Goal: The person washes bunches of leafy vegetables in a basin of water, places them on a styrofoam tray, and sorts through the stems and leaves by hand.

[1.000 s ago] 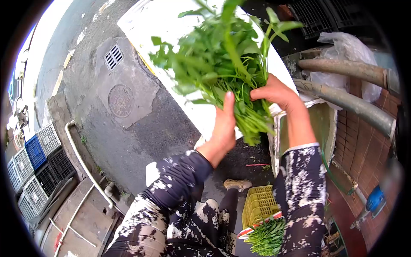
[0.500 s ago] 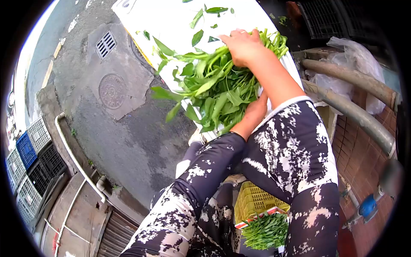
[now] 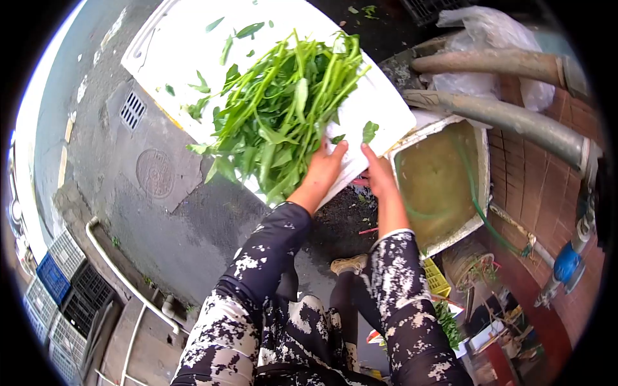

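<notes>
A large bunch of water spinach (image 3: 277, 109) lies on a white foam board (image 3: 380, 90), its pale stems toward the upper right. At the board's near edge, my left hand (image 3: 322, 170) grips the rim beside the leaves, thumb on top and most fingers hidden below. Close by on the right, my right hand (image 3: 381, 177) holds the same edge, thumb on top and the other fingers mostly out of sight. One loose leaf (image 3: 369, 132) sits on the board just beyond my right thumb; more loose leaves (image 3: 250, 29) are scattered at its far side.
An open foam box of murky water (image 3: 441, 180) with a green hose (image 3: 479, 206) stands to the right. Metal pipes (image 3: 502, 116) and a plastic bag (image 3: 496, 35) are beyond it. Stacked crates (image 3: 67, 276) stand at lower left. A yellow crate (image 3: 436, 278) and more greens (image 3: 447, 321) are below.
My right hand has let go of the greens and moved down to the board's near edge. The bunch now lies spread on the board. The water box has come into view.
</notes>
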`<state>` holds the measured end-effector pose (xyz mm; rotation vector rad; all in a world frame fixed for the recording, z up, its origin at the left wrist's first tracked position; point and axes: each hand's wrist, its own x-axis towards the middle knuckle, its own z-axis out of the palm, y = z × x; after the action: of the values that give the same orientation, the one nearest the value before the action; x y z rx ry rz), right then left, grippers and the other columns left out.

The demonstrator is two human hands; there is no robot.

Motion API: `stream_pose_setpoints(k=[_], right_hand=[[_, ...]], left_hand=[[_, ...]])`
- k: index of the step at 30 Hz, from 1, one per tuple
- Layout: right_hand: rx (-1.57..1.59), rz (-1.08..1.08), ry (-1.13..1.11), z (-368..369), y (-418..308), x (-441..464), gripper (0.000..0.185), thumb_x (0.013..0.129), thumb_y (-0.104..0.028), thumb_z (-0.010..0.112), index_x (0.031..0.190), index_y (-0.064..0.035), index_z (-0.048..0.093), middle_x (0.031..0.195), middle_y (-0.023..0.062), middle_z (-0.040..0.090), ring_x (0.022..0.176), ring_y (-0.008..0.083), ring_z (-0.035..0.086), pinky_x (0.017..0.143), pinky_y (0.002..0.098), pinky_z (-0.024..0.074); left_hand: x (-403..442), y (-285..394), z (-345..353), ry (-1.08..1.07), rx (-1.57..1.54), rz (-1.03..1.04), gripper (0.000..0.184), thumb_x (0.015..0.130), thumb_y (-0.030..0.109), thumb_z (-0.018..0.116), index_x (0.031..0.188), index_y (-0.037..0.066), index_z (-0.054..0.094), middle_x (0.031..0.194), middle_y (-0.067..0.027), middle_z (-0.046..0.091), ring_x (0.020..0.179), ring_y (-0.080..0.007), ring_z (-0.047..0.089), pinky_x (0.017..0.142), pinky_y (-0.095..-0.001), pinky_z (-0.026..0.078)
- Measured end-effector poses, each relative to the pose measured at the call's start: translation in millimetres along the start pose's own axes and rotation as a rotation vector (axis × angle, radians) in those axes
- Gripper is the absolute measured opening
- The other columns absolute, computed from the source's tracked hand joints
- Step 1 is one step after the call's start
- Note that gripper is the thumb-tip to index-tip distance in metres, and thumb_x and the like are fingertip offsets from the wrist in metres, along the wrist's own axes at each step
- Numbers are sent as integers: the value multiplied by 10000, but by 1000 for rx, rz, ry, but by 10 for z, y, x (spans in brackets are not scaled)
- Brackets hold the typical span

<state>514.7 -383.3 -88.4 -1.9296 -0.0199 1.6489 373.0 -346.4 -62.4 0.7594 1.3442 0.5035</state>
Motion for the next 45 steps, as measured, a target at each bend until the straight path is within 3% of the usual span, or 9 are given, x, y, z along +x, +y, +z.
stream_pose_setpoints(k=[11,14,18,20,24,29,32,35,45], right_hand=[[909,230,-89,1241,1786,-661,301,836,-238,526,1056,-32,505,888,73,598,724,182,614,510,268,509],[1215,309,-265,1878,2061,-762,317,867,-311,501,1078,-74,498,960,49,577,818,176,594,589,236,488],[859,599,-569,2252,1994,-875,561,881,-474,411,1287,-102,299,1261,125,382,1174,210,381,857,319,415],[425,544,-610,2118,1699,-1030,564,860,-488,455,1259,-100,361,1180,102,460,1114,199,439,816,304,423],[-446,160,-832,1290,1185,-1014,370,861,-345,523,988,-6,607,925,63,624,843,120,560,728,240,427],[-506,-590,106,673,-118,-525,245,847,-232,557,790,7,556,693,77,618,629,154,594,603,270,474],[-563,-826,419,760,-713,207,556,762,-396,601,1102,23,470,1082,223,544,1014,305,532,842,363,417],[-444,-522,496,926,-1119,349,924,672,-506,642,1246,127,289,1196,299,432,1121,366,443,938,351,359],[301,65,7,855,121,-69,416,779,-222,567,1085,24,430,955,154,546,813,318,598,615,422,531]], left_hand=[[-607,-513,-883,114,655,-254,633,740,386,595,1249,58,407,1114,-199,531,1038,-313,515,875,-353,398],[-931,-700,-1343,139,888,195,460,762,256,603,1169,57,518,1158,-200,519,1017,-313,538,852,-352,422],[-1383,-624,-1476,760,619,257,148,774,91,555,911,39,573,919,-65,513,844,-170,506,707,-283,439],[-1410,-804,-1580,863,-235,-262,186,781,146,539,952,73,538,918,-35,487,867,-175,497,684,-319,443],[-1138,-1317,-1586,318,-652,-487,345,773,220,520,1082,97,430,966,-57,508,861,-198,518,635,-368,466],[-957,-1130,-1255,279,-708,-453,416,750,163,541,1140,83,417,969,-66,557,874,-247,564,625,-430,499],[-1014,-1345,-1571,358,-607,-322,438,734,105,549,1149,83,409,1012,-81,543,900,-263,568,627,-454,515],[-1133,-1414,-2396,397,-427,-439,437,720,85,546,1137,100,419,973,-76,550,853,-252,578,619,-432,515],[-1220,-1102,-4017,602,-283,-247,462,653,-86,472,1094,40,421,932,-122,558,802,-280,587,701,-442,510]])
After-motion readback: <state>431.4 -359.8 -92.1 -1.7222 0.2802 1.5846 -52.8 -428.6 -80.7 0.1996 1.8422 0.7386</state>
